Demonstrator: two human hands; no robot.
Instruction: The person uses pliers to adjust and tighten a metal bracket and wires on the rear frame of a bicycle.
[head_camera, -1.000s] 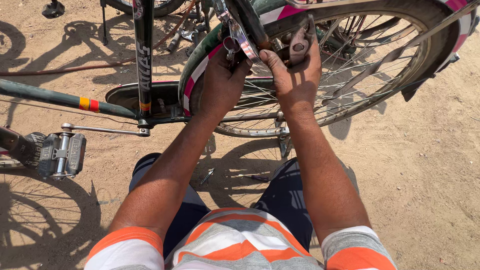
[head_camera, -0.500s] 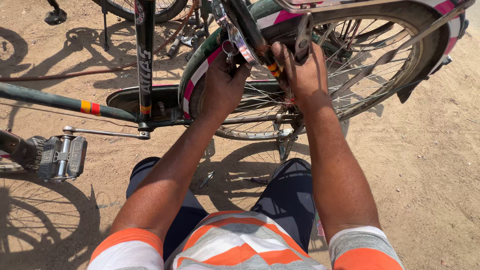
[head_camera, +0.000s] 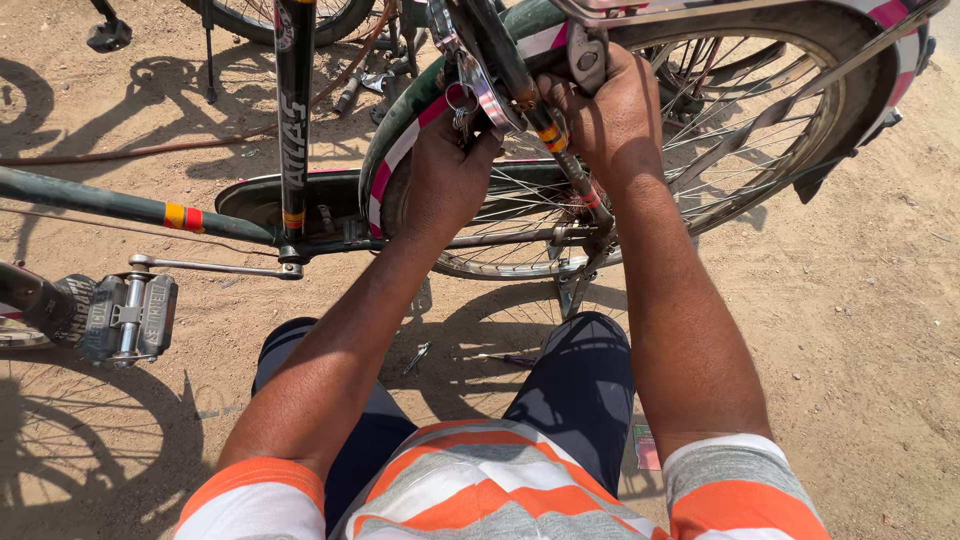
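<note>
I see a dark green bicycle frame (head_camera: 120, 203) with orange-red bands, a green mudguard (head_camera: 400, 140) striped pink and white at twelve o'clock, and my orange, white and grey striped shirt (head_camera: 500, 490).

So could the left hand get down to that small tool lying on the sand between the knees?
Probably yes. The left hand is up at the rear wheel, and the small tool lies on open sand just below its forearm, with nothing covering it.
</note>
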